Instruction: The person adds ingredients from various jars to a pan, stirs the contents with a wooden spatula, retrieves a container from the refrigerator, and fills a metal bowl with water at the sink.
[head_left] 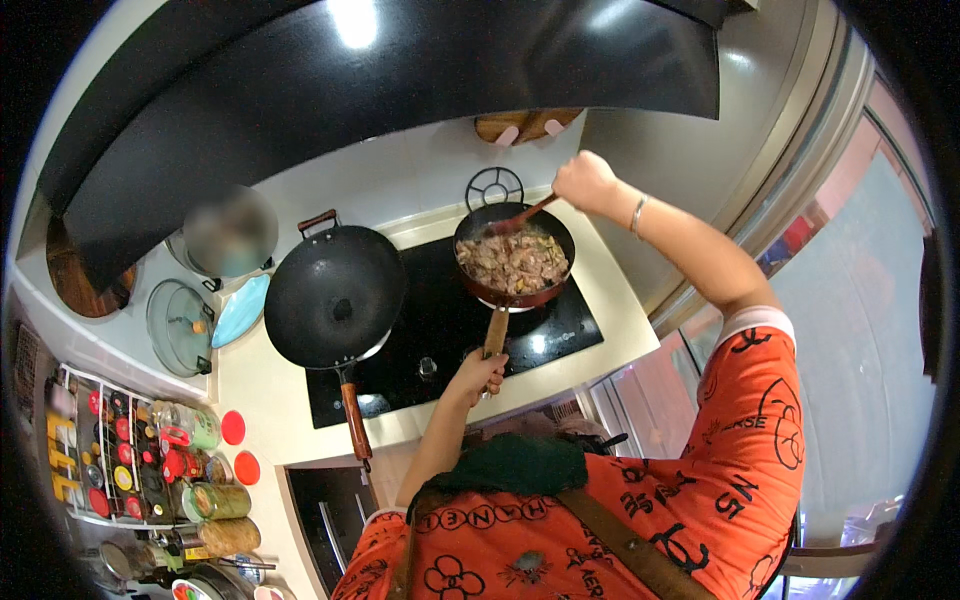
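A frying pan (556, 291) with a dark inside and a reddish outer wall sits on the right side of the black cooktop (450, 375). Pieces of browned meat (512, 264) fill it. My left hand (478, 378) is closed round the pan's wooden handle (496, 332). Above the pan's far right rim, my right hand (586, 184) grips the end of a reddish-brown spatula (507, 226). Its head rests among the meat at the far side of the pan, so its exact shape is partly hidden.
An empty black wok (335, 290) stands on the left burner, its wooden handle (355, 418) jutting over the counter's front edge. The range hood (400, 90) hangs low above. Jars and bottles (125, 450) crowd a rack at left. A glass lid (180, 327) leans behind.
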